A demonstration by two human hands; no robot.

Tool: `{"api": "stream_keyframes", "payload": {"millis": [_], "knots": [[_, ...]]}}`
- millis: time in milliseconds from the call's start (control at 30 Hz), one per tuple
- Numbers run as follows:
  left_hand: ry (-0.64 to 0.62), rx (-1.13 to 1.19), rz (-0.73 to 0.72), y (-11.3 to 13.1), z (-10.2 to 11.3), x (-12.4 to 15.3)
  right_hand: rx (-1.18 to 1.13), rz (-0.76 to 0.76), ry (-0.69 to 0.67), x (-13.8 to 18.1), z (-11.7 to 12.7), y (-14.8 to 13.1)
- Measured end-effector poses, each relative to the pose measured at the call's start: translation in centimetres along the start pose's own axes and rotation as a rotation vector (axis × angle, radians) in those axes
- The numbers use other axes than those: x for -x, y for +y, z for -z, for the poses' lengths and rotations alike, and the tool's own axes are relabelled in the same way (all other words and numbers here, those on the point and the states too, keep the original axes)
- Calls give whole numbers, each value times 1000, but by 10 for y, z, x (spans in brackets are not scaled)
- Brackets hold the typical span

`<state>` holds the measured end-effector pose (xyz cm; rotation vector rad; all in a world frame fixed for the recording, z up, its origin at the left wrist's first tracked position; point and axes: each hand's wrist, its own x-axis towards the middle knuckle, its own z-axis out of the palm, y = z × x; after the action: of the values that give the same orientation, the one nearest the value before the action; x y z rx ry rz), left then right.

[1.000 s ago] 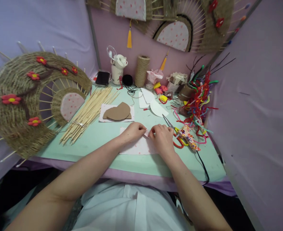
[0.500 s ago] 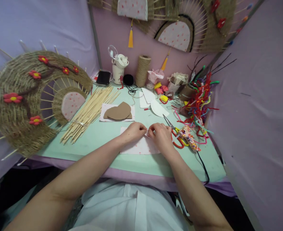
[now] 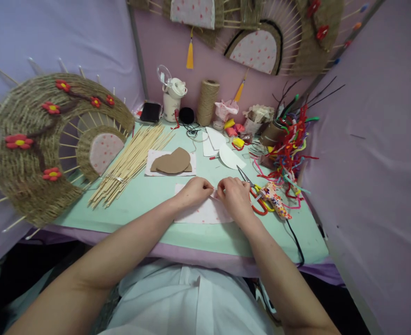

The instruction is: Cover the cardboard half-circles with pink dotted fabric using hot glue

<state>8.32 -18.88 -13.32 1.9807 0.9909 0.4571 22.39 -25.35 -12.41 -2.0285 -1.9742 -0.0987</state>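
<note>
A white fabric sheet with pink spots (image 3: 200, 214) lies flat on the table before me. Over its far edge my left hand (image 3: 198, 188) is closed, thumb and fingertips pinched at the fabric's edge. My right hand (image 3: 235, 193) faces it a short way to the right, its fingers curled and also pinched at that edge. A small raised piece of the fabric shows between the two hands. Anything smaller in the fingertips is hidden. Just right of my right hand lie scissors with red and yellow handles (image 3: 259, 204), next to a flower-patterned cloth piece (image 3: 275, 201).
Brown card shapes (image 3: 173, 162) rest on another spotted sheet. Left of them lies a bundle of thin sticks (image 3: 128, 163), beside a large twine-woven fan (image 3: 34, 116). Behind are white paper pieces (image 3: 231, 156), a twine spool (image 3: 208, 102), a white bottle (image 3: 173, 100) and tangled pipe cleaners (image 3: 291, 149).
My right hand has shifted very slightly to the right, widening the gap between the fingertips a little. My left hand stays in place.
</note>
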Motion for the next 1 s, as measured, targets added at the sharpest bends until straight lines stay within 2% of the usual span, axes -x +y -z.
{"api": "stream_keyframes", "payload": {"millis": [133,300,400,533,667,733,833,900,1000], "knots": [[13,-3,-4,0,-1,0,-9,-71,20,0,0,8],[3,-14,-4,4,1,0,-131,-25,-140,2,6,12],[2,-27,-6,4,1,1,-157,-16,-191,2,5,10],[0,-28,17,3,1,1,-118,-14,-144,1,-1,8],[0,-34,30,4,0,1,-89,-90,-71,0,-1,12],[-11,-42,37,5,1,1,-105,-127,-41,0,7,17],[-94,-2,-24,5,2,2,-124,-172,-8,8,31,24],[-177,34,-80,4,2,2,-102,-207,8,23,52,33],[-270,46,-139,3,1,1,-82,-237,-23,62,80,52]]}}
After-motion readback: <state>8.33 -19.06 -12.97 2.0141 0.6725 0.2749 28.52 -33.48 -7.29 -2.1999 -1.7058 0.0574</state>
